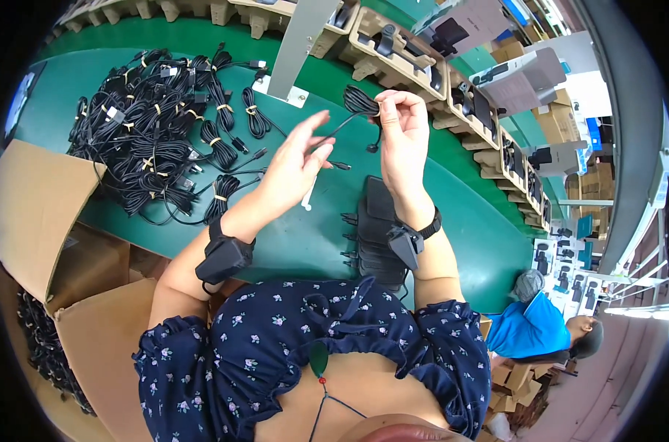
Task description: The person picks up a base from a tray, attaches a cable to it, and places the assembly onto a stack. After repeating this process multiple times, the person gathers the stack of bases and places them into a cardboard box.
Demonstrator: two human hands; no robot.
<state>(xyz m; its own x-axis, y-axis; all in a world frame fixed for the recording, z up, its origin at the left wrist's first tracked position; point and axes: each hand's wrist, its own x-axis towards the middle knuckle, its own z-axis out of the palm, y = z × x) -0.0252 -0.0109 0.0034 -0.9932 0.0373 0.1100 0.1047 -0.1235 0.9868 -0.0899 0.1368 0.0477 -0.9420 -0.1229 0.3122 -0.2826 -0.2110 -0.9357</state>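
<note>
My right hand (406,136) is raised over the green table, its thumb and fingers pinched on a coiled black cable (361,99). A small black plug (373,148) hangs below that hand. A loose strand of the cable slants down to my left hand (294,166), passing between its partly spread fingers, which seem to hold it lightly. Beside the left hand, a thin connector end (340,166) sticks out; which cable it belongs to is unclear. Several black power adapters (381,236) lie in a row below my right hand.
A large pile of tied black cables (139,125) covers the table's left. An open cardboard box (99,324) with more cables stands at lower left. A metal post (294,51) rises at the back. Moulded trays (401,55) line the far side. A person in blue (533,328) is at the right.
</note>
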